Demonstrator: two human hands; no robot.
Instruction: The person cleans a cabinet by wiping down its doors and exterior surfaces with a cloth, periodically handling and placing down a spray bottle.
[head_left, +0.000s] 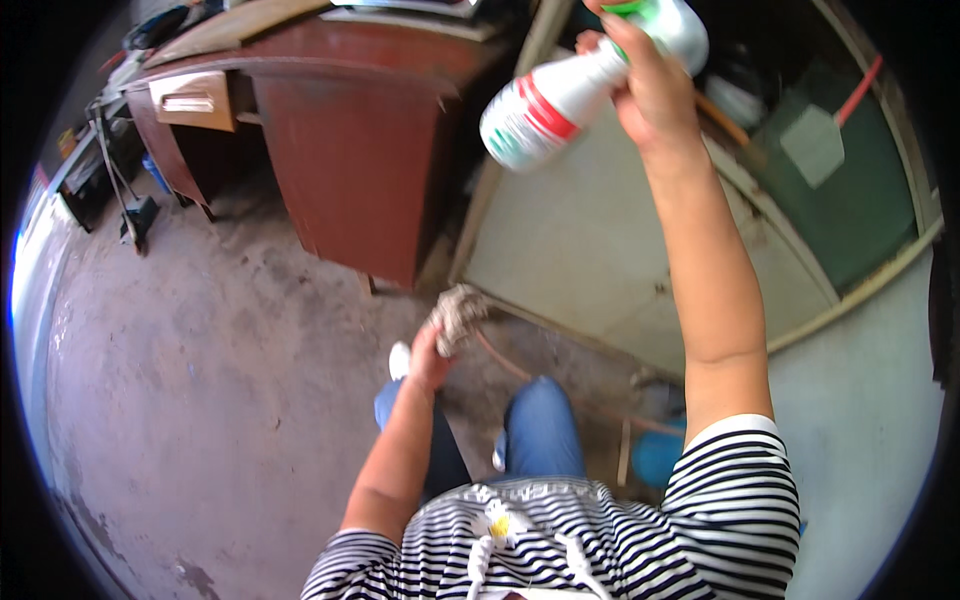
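Note:
My right hand (649, 82) is raised at the upper right, its fingers wrapped around a white plastic bottle (551, 112) with a red band and green parts. The bottle lies tilted in the grip, one end pointing down and left, over a pale cabinet panel (592, 225); it is slightly blurred. Lower down, near the middle, my left hand (431, 358) grips a crumpled greyish cloth (457, 315) above the concrete floor, close to the cabinet's lower corner.
A dark red wooden desk (352, 165) with a partly pulled-out drawer (193, 101) stands at the upper left. A dustpan (140, 217) sits farther left. A fly swatter (816, 142) shows against the cabinet's dark green pane. A blue object (656, 459) is low on the right.

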